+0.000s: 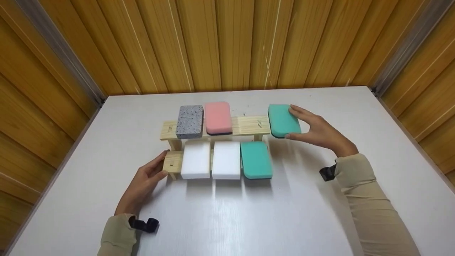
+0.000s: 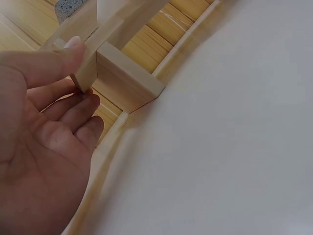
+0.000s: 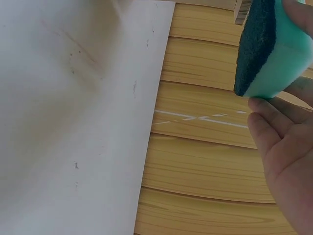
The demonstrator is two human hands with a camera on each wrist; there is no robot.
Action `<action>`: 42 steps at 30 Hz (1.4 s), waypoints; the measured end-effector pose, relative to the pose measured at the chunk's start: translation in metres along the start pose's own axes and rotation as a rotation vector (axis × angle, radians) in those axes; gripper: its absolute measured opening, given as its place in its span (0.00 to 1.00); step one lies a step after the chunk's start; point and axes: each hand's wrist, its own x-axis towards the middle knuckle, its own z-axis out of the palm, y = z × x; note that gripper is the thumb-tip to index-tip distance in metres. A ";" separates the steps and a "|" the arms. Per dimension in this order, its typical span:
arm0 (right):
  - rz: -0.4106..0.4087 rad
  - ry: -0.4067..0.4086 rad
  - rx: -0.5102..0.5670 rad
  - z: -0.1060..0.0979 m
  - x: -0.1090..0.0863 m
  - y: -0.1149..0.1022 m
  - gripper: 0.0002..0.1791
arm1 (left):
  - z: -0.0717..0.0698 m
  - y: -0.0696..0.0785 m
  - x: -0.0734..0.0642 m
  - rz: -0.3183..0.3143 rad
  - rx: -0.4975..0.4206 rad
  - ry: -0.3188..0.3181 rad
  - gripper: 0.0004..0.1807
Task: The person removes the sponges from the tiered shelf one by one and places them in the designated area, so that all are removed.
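My right hand (image 1: 320,132) pinches a teal sponge (image 1: 283,120) between thumb and fingers, just off the right end of the rack's upper tier. In the right wrist view its dark scouring layer (image 3: 256,44) shows. My left hand (image 1: 144,181) grips the left end of the wooden two-tier rack (image 1: 172,163), thumb in front and fingers behind. On the upper tier sit a speckled grey block (image 1: 189,121) and a pink sponge (image 1: 218,118). Along the lower tier lie two white sponges, one left (image 1: 196,160) and one middle (image 1: 226,160), and another teal sponge (image 1: 256,160).
The rack stands on a white table (image 1: 227,220). Yellow wood-patterned panels (image 1: 234,46) rise behind the table and on both sides. A black strap device (image 1: 145,224) is on the left wrist, and a similar one (image 1: 327,172) on the right.
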 end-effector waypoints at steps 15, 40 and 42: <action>0.080 -0.092 0.005 0.035 0.000 0.032 0.44 | 0.007 -0.002 0.002 -0.002 0.004 0.010 0.38; 0.282 -0.002 -0.058 0.059 0.015 0.033 0.47 | 0.000 -0.003 -0.002 -0.038 0.031 0.004 0.40; 0.311 0.007 -0.058 0.057 0.013 0.034 0.49 | 0.000 -0.002 -0.001 -0.036 0.032 0.004 0.40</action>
